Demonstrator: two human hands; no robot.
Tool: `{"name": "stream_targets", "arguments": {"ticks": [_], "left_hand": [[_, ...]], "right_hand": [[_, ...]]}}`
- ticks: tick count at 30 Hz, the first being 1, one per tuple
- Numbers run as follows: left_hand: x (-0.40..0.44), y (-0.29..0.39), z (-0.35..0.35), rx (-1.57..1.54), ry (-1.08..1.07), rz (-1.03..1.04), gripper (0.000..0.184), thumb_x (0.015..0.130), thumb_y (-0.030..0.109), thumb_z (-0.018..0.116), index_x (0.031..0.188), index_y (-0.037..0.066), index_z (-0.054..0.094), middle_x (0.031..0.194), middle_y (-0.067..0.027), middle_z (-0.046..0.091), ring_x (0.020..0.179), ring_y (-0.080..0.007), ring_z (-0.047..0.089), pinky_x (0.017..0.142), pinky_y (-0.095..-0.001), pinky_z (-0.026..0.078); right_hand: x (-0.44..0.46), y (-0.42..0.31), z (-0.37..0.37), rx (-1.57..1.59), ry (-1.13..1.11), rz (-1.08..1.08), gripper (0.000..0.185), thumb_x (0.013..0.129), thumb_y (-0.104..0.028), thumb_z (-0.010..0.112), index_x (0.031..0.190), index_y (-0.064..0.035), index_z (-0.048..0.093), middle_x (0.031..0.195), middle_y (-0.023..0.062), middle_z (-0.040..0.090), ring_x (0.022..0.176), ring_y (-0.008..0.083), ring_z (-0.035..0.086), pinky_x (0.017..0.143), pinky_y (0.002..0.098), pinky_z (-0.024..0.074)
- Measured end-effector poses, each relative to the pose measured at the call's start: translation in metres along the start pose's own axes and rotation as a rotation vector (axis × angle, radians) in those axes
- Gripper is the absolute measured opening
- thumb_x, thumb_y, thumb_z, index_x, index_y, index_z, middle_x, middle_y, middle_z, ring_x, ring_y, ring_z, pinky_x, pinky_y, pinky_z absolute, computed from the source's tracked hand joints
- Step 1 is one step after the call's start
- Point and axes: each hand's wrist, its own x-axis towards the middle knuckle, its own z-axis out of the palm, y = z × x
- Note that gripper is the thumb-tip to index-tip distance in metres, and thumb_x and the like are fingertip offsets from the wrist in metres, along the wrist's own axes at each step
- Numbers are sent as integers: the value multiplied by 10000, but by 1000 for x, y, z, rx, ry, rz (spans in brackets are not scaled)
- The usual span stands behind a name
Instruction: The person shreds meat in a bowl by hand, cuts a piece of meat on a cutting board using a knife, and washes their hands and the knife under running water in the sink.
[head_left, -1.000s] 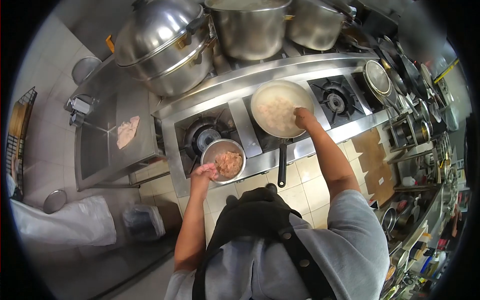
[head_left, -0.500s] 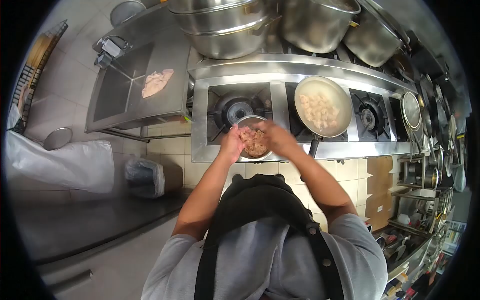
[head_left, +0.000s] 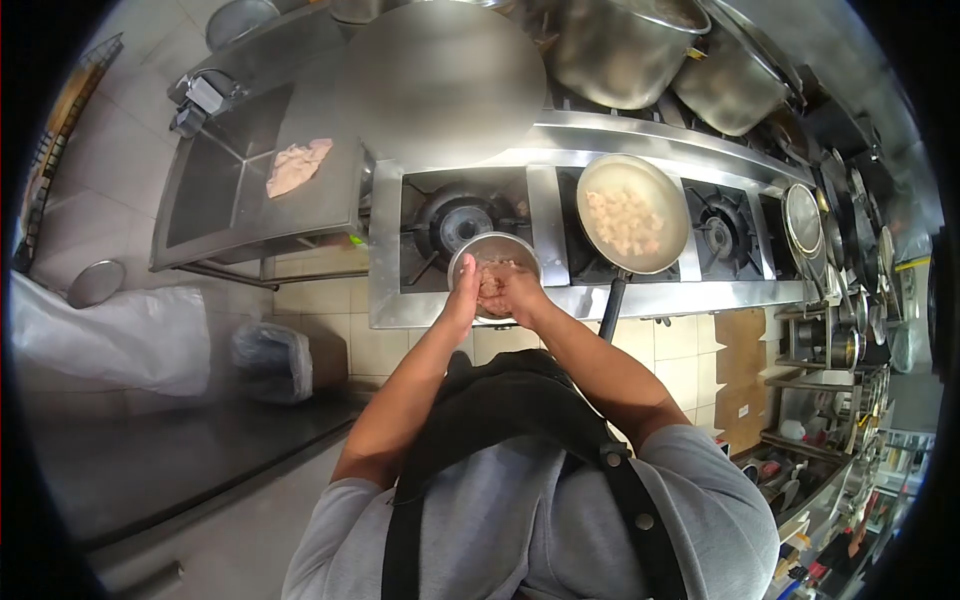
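Brought down from over the bowl [head_left: 523,252] since the earlier frame, the right hand [head_left: 518,293] now meets the left hand [head_left: 466,292] inside its rim. Nearest them is the pinkish meat mixture [head_left: 492,280] in the bowl, which sits over the front edge of the stove [head_left: 645,299], at the front right corner of the left burner [head_left: 462,224]. Just to the right, the pan [head_left: 667,188] bears pale lumps [head_left: 625,222], its black handle [head_left: 614,302] jutting past the front edge and near the right forearm. Beyond are the right burner [head_left: 718,233] and a strainer [head_left: 802,217] by the stove's right end; large pots [head_left: 620,55] stand behind the raised back edge. Left of the stove, a pale pink cloth-like piece [head_left: 298,167] lies near the right edge of the sink unit [head_left: 180,235]. Open room lies on the left burner behind the bowl. Both forearms reach forward and converge, the hands together at the mixture, fingers partly hidden; how firmly they grip it, I cannot tell.
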Motion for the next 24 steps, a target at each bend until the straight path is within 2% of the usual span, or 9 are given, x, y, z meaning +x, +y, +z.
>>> {"name": "stream_targets", "arguments": {"ticks": [3,8,9,10,11,13,15,17,24], "left_hand": [[-10,11,9,-22,-59,-58,989,831,746,188,1417,-49,126,1462,-141,256,1338,-231,264,1099,-370,140],[-15,15,5,65,189,36,846,886,653,290,1426,12,176,1317,-169,470,1257,-226,400,1060,-388,229],[-19,24,8,154,347,33,684,923,499,417,1391,23,268,1144,-169,599,1049,-208,576,907,-370,408],[-18,23,2,154,346,34,684,923,499,417,1391,23,268,1144,-169,599,1049,-208,576,907,-370,408],[-15,21,-8,206,371,7,525,924,331,449,1335,23,340,1042,-127,622,898,-168,602,774,-318,448],[-9,17,-12,258,456,35,299,883,86,493,1171,8,498,792,-55,645,654,-115,610,568,-249,472],[-7,9,-17,288,441,14,260,863,80,520,1109,-2,541,791,-58,643,644,-113,604,544,-244,468],[-6,8,-14,320,428,-8,223,844,73,548,1048,-11,584,790,-62,640,635,-110,599,520,-240,463],[-16,7,0,448,448,-10,95,801,69,607,850,-13,615,747,-75,619,557,-105,568,500,-237,470]], "right_hand": [[-16,-7,5,26,20,-67,177,839,-70,546,1007,-16,541,906,95,597,757,225,629,655,313,534],[-28,-33,-16,71,-41,-194,136,838,-105,598,950,-36,562,847,73,583,676,197,603,564,299,531],[-34,-43,-25,-1,0,-286,143,839,-118,606,949,-35,563,843,72,589,693,195,609,569,300,533],[-38,-56,-38,-72,31,-335,144,845,-117,588,956,-30,559,851,71,595,742,194,615,589,307,535],[-40,-72,-55,-143,61,-383,146,851,-116,571,964,-25,555,859,71,601,791,193,620,608,314,536],[-14,-92,-112,-515,276,-668,154,848,-168,563,874,-17,580,777,99,627,649,176,612,561,308,506],[-23,-132,-133,-1063,668,-835,162,793,-128,567,864,15,596,737,125,633,655,211,616,604,310,498],[2,-144,-172,-1192,760,-887,171,805,-134,517,826,16,594,746,193,632,692,301,626,643,364,496],[68,-181,-226,-1625,645,-898,190,813,-172,483,746,-8,551,808,231,611,797,396,595,711,469,468]]}}
